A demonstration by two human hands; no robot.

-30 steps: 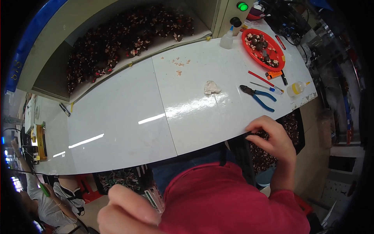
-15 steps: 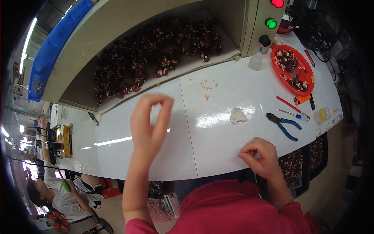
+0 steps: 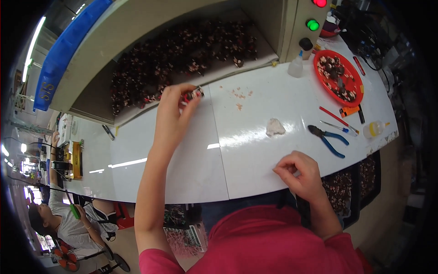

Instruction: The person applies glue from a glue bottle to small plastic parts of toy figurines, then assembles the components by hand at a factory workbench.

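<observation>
My left hand (image 3: 172,107) is raised over the white table by the front edge of a grey cabinet opening. Its thumb and fingers close around a small dark, red and pale piece (image 3: 196,93), whose exact kind I cannot make out. Several similar small pieces (image 3: 182,52) crowd the cabinet floor behind it. Near the table's front edge, my right hand (image 3: 299,173) is closed, thumb against curled fingers; whatever may be between the tips is hidden. A crumpled white lump (image 3: 275,128) lies beyond it, and blue-handled cutting pliers (image 3: 328,140) lie to its right.
A red oval tray (image 3: 319,80) of small parts stands far right, beside a clear squeeze bottle (image 3: 295,66). A red pen (image 3: 333,115) and a yellow-tipped bottle (image 3: 375,129) lie nearer. Pale crumbs (image 3: 239,95) dot the table. Another person (image 3: 68,223) sits at left.
My left hand has moved up to the cabinet edge and now has a small piece in its fingers; none showed there before. My right hand stays closed in nearly the same place.
</observation>
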